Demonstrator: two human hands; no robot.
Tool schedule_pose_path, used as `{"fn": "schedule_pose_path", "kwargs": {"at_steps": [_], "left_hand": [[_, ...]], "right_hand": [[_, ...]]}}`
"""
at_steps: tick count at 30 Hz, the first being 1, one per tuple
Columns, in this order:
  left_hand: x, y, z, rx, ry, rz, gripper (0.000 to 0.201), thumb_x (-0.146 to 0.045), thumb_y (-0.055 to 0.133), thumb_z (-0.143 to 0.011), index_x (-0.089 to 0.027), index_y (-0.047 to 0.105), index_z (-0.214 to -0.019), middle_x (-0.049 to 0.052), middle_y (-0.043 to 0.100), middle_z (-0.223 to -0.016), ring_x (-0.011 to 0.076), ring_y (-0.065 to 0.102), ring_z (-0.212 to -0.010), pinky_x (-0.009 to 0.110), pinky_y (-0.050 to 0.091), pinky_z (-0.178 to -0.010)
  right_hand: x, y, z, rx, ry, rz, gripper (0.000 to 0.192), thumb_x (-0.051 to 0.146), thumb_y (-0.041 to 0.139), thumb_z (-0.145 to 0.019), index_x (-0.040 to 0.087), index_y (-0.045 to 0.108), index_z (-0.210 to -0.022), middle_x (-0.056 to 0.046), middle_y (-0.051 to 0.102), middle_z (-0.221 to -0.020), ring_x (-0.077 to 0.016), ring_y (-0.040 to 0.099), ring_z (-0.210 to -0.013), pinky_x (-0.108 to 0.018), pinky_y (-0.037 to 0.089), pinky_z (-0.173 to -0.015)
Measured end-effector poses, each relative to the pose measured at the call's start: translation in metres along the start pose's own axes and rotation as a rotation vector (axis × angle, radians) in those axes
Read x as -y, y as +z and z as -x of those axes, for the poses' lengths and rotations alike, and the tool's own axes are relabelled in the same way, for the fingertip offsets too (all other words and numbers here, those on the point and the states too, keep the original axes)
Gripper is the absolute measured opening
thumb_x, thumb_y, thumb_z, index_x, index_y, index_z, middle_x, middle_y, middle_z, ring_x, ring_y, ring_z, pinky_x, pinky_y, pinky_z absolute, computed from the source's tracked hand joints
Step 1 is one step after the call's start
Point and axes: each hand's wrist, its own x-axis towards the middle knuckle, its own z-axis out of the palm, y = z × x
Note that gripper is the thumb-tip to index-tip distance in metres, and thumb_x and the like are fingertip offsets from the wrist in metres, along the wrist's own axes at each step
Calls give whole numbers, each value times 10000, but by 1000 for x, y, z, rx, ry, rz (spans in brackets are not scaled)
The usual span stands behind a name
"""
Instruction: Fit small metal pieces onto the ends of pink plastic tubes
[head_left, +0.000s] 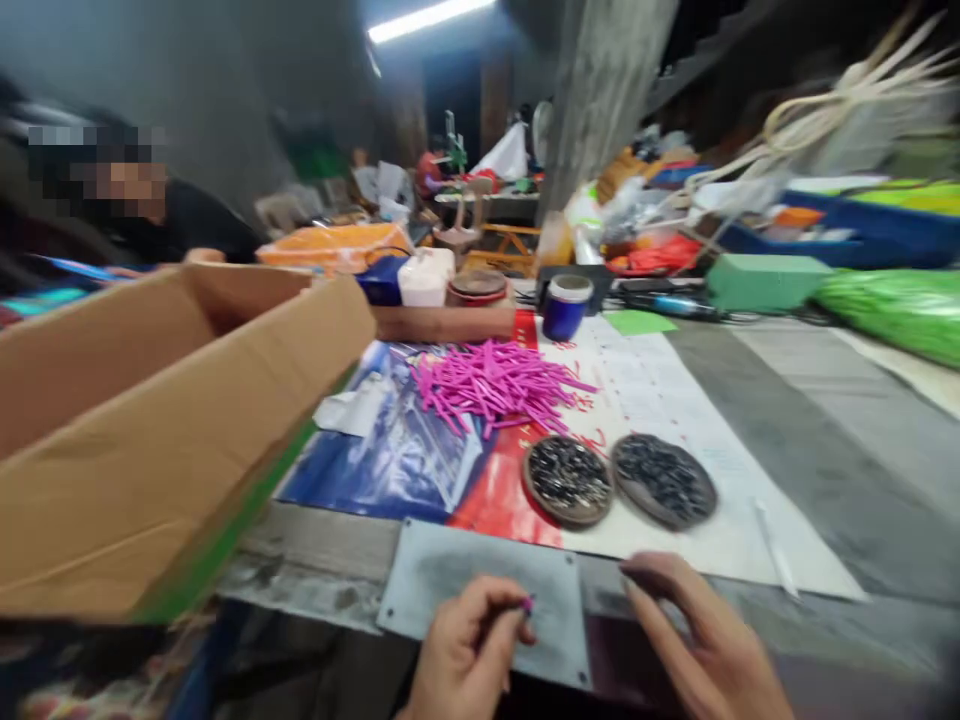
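Observation:
My left hand (476, 645) is closed in a pinch over the grey metal plate (420, 580) at the table's front edge. The short end of a magenta stick (527, 605) pokes out between its thumb and forefinger; the rest is hidden by the fingers. Right of the plate, my right hand (705, 635) has thumb and forefinger curled with their tips together; anything between them is too small to make out. Beyond the hands stand two round dishes, one with shiny black and silver bits (568, 480), the other with dark bits (664, 478). A pile of magenta sticks (499, 385) lies behind them.
A large open cardboard box (187, 440) takes up the left side. A white pen (776, 550) lies at right on the printed sheet. Farther back are a blue jar (566, 310), a green box (765, 282) and a green bag (896, 310). Another person (202, 220) sits at far left.

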Motion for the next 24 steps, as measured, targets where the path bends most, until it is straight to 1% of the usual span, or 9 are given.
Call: {"fn": "schedule_pose_path", "kwargs": {"at_steps": [1,4,7,11,14,18,24], "left_hand": [[0,0,-1,-1,19,11,323,-490,634,-951,-180,724,-944,26,733,-749,55,484,-442,173,380,-459],[-3,-3,-3,3,34,15,364,-522,606,-959,-178,726,-956,24,725,-745,69,508,-456,180,408,-480],[-4,-5,-1,16,35,7,375,-532,592,-964,-182,727,-965,25,726,-753,69,517,-461,175,416,-487],[-3,-5,0,26,49,1,358,-520,589,-968,-190,727,-962,24,727,-759,64,513,-463,170,417,-500],[-2,-6,0,29,40,-5,365,-525,583,-970,-190,729,-976,29,731,-759,63,500,-456,172,413,-496],[-3,-6,-1,38,37,2,391,-542,580,-965,-183,733,-958,36,727,-739,71,487,-443,180,402,-467],[-3,-5,-2,41,70,14,370,-523,581,-972,-190,733,-922,27,719,-714,60,471,-434,168,399,-459]], "right_hand": [[2,-4,-6,1,-25,30,104,312,572,-992,251,637,-1045,-44,725,-972,-207,727,-848,-286,602,-747],[6,-10,-27,65,-116,112,127,234,511,-1010,235,633,-1044,-54,711,-976,-194,719,-886,-276,587,-773],[6,-12,-43,144,-158,199,166,212,477,-1024,215,636,-1072,-83,693,-1019,-215,706,-923,-321,579,-790],[4,-11,-61,293,-167,301,226,172,437,-1032,190,639,-1133,-109,665,-1055,-243,672,-938,-394,565,-821],[5,-9,-75,377,-187,392,225,152,452,-1018,171,658,-1105,-114,659,-1026,-257,653,-935,-413,550,-830],[5,-5,-88,460,-208,506,158,161,522,-988,167,671,-1039,-112,657,-994,-261,648,-908,-397,526,-798],[6,-7,-99,545,-212,520,95,177,574,-976,165,666,-953,-106,654,-981,-256,645,-912,-379,503,-808]]}}
